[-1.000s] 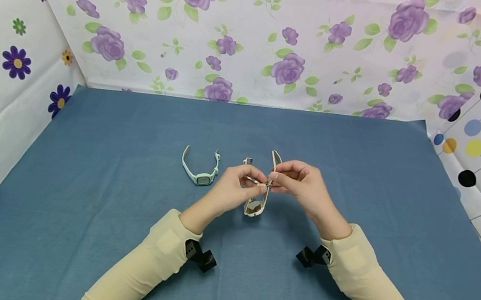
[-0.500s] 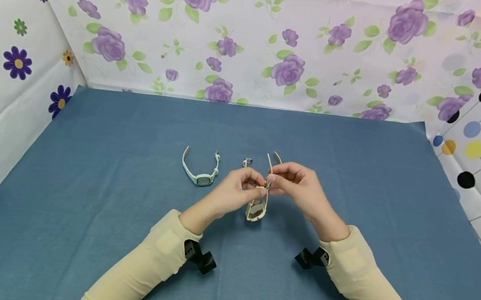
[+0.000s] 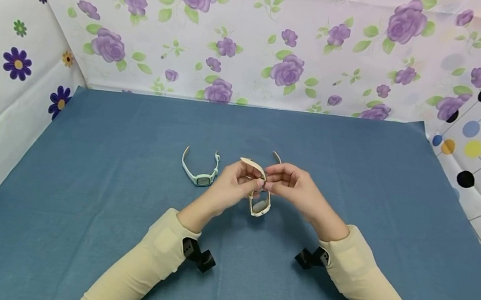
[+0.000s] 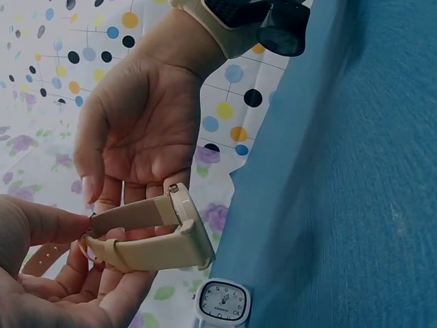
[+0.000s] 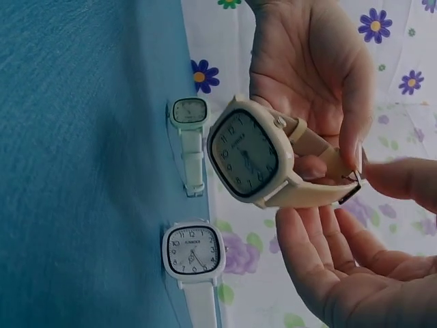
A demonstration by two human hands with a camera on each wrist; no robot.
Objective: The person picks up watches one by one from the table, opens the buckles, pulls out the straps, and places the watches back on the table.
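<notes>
A cream wristwatch point(image 3: 261, 206) hangs between both hands, its strap bent into a loop with the dial point(image 5: 244, 154) turned outward. My left hand point(image 3: 232, 182) pinches the strap by the metal buckle point(image 5: 351, 188). From the other side, my right hand point(image 3: 295, 185) pinches the same place, thumb and fingertips meeting at the buckle. The strap's holed tail point(image 4: 45, 258) sticks out past the buckle and, in the head view, arches over the left fingers. Whether the buckle pin sits in a hole cannot be made out.
A mint-green watch point(image 3: 204, 180) lies on the blue cloth point(image 3: 120, 204), left of the hands. Behind them is a white watch point(image 5: 193, 251), mostly hidden in the head view. Patterned cloth walls point(image 3: 249, 27) border the table at the back and sides.
The strap's free tail has swung from pointing up beside the right hand to leaning left over the left fingers. The watch case has turned slightly; both hands stay close together.
</notes>
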